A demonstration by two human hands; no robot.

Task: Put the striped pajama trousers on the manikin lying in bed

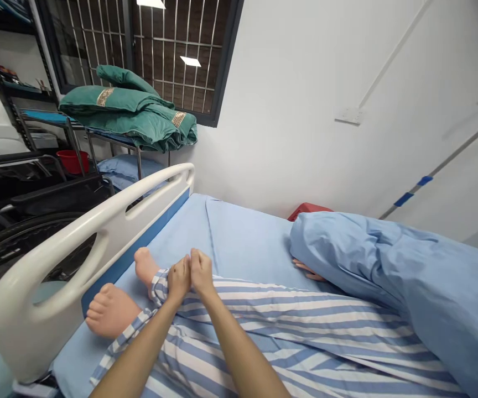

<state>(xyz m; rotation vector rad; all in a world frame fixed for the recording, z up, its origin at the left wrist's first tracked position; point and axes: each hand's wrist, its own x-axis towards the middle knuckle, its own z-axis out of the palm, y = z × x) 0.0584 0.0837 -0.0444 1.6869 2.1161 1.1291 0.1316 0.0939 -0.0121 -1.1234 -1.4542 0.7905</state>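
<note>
Blue sheet [247, 237], hands [180, 279] at striped trousers [272, 303], grip unclear

One camera sits on the person's head. It looks forward and down across the hospital bed [247, 232] from its long side. The bed, left hand [178, 281] and right hand [201, 272] are close and low in the view. The footboard [117, 237] is near, on the left. The wall [289, 110] and barred window [172, 55] are farther off, up top.
</note>
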